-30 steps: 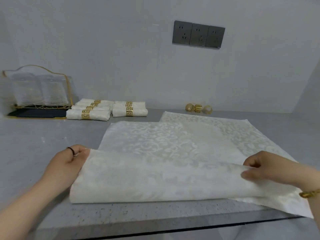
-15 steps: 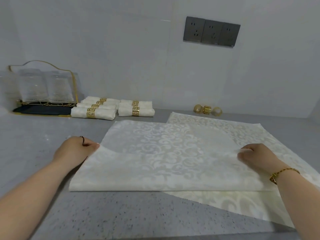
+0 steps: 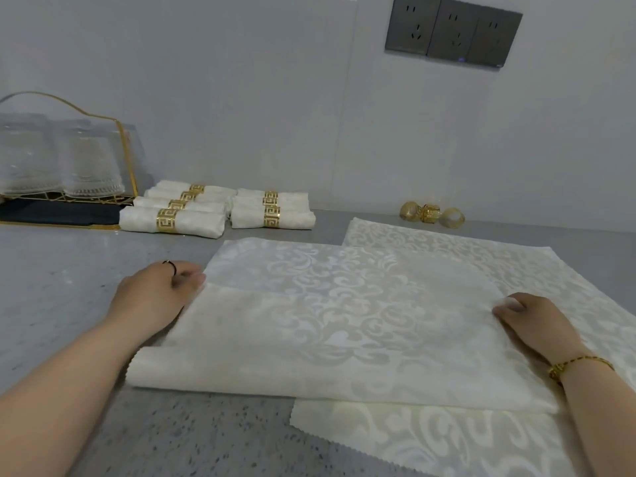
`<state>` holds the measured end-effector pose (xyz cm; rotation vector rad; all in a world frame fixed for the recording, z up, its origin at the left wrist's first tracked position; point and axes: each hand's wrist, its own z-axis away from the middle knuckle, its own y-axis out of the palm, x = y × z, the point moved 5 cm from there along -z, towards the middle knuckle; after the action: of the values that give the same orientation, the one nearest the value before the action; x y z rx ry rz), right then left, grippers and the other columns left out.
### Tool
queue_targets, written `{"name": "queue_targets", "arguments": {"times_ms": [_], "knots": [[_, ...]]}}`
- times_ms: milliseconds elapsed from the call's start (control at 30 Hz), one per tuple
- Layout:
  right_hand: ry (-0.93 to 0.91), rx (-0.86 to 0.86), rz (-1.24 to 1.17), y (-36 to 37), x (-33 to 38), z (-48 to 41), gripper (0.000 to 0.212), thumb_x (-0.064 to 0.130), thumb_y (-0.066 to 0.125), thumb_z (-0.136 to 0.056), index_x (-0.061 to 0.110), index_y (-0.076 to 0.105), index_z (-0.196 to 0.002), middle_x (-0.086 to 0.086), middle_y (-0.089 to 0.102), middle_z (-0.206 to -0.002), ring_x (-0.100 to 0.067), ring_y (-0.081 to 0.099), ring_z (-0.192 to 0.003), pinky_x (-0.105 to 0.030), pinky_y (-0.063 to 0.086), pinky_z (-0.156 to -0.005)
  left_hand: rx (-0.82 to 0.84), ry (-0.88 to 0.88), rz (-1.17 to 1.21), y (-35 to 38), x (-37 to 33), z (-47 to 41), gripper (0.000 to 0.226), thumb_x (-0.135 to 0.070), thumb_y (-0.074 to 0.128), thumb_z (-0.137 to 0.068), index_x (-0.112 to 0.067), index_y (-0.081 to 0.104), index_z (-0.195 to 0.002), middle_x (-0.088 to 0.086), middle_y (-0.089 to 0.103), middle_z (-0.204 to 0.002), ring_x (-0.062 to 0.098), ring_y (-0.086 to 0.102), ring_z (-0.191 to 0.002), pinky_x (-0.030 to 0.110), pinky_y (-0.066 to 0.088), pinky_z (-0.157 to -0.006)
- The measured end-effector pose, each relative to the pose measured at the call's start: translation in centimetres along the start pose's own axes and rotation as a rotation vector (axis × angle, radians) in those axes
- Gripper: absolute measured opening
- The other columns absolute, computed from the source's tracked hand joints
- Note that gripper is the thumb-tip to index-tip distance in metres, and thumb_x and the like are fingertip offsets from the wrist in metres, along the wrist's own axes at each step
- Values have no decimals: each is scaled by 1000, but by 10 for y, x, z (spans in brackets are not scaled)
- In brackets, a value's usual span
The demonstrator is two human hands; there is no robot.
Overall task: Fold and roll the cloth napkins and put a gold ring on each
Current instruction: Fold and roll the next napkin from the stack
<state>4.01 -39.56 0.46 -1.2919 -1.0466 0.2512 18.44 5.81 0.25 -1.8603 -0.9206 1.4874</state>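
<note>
Left hand [image 3: 155, 297], right hand [image 3: 537, 321]: pinch grips.

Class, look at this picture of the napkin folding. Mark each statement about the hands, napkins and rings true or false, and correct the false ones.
1. The left hand and right hand each hold one end of the folded-over edge of the top napkin. True.
2. The loose gold rings lie on that napkin. False: they sit on the counter by the wall, beyond the cloths.
3. A second napkin lies flat underneath it. True.
4. The rolled napkins have no rings on. False: each one in view wears a gold band.
</note>
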Motion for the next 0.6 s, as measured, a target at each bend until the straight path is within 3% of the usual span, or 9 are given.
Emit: {"name": "queue_targets", "arguments": {"times_ms": [133,167,233,300,400,467,533,600], "knots": [[-15,-29,4,0,2,0,16,16,50,-91,10,57,-78,-13,58,-85,-29,49,-81,-34,36,-71,127,204,9,-2,-33,22,34,-39,41,-92,-30,55,-122,-10,49,-133,14,44,-122,26,31,-102],[-16,-32,-3,0,3,1,17,15,50,-91,11,57,-76,-14,59,-86,-29,49,-81,-34,37,-71,200,303,-16,-1,-47,35,39,-52,36,-89,-38,50,-123,-19,44,-135,6,39,-125,21,24,-106],[-18,-35,-13,-1,4,3,15,14,50,-91,10,58,-79,-17,62,-90,-30,50,-81,-35,38,-72,355,504,-106,5,-75,67,70,-87,2,-62,-58,27,-121,-39,22,-130,-12,20,-125,12,4,-107],[5,-29,-21,-2,5,4,11,16,51,-91,10,59,-89,-19,63,-102,-31,51,-86,-36,39,-76,452,606,-214,15,-90,93,99,-86,-28,-37,-60,9,-126,-42,2,-126,-20,0,-121,8,-13,-101],[40,-199,56,-19,11,14,37,24,56,-88,9,53,-121,-20,50,-129,-38,50,-110,-43,42,-93,500,703,-298,40,-99,115,109,-73,-30,-41,-42,-4,-142,-34,-10,-129,-17,-17,-117,6,-25,-90],[-85,-376,65,-34,33,32,40,19,57,-88,5,52,-124,-21,46,-131,-42,48,-114,-47,39,-95,520,722,-325,56,-99,121,112,-70,-32,-39,-37,-7,-144,-31,-13,-131,-14,-21,-118,11,-26,-91],[-321,-347,21,-30,68,63,34,14,60,-86,3,57,-118,-20,51,-127,-41,51,-112,-46,39,-95,548,728,-341,65,-97,125,122,-70,-39,-32,-35,-6,-145,-29,-14,-140,-12,-20,-124,13,-23,-96],[-604,-263,51,-2,97,107,31,24,59,-85,6,63,-111,-17,60,-119,-36,59,-107,-42,46,-91,561,718,-347,68,-95,126,127,-71,-43,-28,-34,-7,-145,-20,-11,-150,-12,-20,-124,15,-21,-98]]}}
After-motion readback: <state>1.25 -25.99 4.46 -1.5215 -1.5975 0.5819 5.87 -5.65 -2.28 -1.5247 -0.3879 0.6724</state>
